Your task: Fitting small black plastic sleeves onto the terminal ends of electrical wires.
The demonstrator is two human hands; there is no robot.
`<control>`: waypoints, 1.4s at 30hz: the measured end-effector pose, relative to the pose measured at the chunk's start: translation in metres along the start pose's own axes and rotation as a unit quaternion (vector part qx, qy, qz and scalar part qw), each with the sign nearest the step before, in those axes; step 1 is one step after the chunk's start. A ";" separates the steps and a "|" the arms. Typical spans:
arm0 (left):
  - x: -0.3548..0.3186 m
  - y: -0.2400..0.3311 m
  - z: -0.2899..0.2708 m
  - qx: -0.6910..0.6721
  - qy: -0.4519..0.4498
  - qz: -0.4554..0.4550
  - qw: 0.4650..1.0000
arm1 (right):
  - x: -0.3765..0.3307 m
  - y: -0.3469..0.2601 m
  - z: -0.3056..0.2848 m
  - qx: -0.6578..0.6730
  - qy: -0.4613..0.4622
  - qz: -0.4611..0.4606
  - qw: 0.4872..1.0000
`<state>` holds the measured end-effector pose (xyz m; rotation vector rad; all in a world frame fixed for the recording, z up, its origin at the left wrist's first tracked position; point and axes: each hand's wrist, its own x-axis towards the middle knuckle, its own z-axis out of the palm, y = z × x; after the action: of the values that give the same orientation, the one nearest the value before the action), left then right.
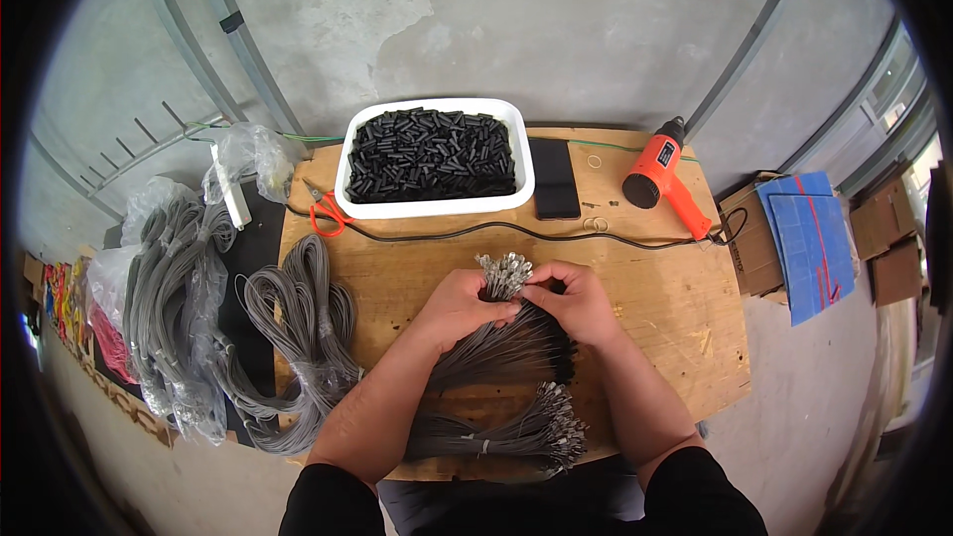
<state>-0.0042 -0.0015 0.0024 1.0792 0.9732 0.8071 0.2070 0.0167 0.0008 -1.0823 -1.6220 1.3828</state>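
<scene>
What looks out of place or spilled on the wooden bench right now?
Nothing looks spilled or damaged. The black tube pieces sit inside the white tray. Both hands, left hand and right hand, hold the wire bundle. The orange heat gun lies on its side near the edge.

Counter (417,268): bare plywood, matt, rough grain. Wire bundle (496,352): grey matt insulation, shiny metal terminals (504,271). Tray (526,174): glossy white plastic, full of matt black tubing pieces (432,154). Heat gun (660,177): smooth orange plastic. Cable coils (174,308): under clear glossy plastic bags.
</scene>
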 end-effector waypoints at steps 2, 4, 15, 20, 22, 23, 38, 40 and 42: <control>0.000 0.003 0.001 0.013 0.002 -0.001 1.000 | -0.001 -0.002 0.000 0.052 -0.005 0.011 0.999; -0.001 0.006 0.002 0.065 0.002 -0.003 0.998 | -0.001 -0.003 0.002 0.056 -0.005 0.008 0.998; -0.002 0.000 -0.001 -0.112 -0.019 -0.026 0.993 | 0.001 -0.009 -0.006 0.151 0.108 0.048 0.981; -0.004 0.002 0.000 -0.099 -0.035 -0.034 0.994 | 0.004 0.000 -0.001 0.194 0.084 0.056 0.976; -0.003 0.002 0.001 -0.098 -0.041 -0.028 0.994 | 0.003 0.001 -0.003 0.187 0.078 0.047 0.978; -0.003 0.002 0.002 -0.097 -0.041 -0.029 0.994 | 0.002 -0.001 -0.006 0.190 0.075 0.062 0.977; 0.006 -0.009 0.007 -0.101 0.067 0.049 0.991 | 0.001 -0.010 -0.014 0.338 0.034 0.119 0.933; 0.005 -0.009 0.007 -0.099 0.078 0.039 0.991 | 0.005 -0.011 -0.017 0.390 0.050 0.113 0.913; 0.005 -0.007 0.009 -0.095 0.079 0.030 0.992 | 0.009 -0.004 -0.020 0.429 0.109 0.126 0.888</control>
<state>0.0062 -0.0012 -0.0037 0.8929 0.9779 1.0256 0.2216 0.0324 0.0077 -0.8544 -0.5701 1.8057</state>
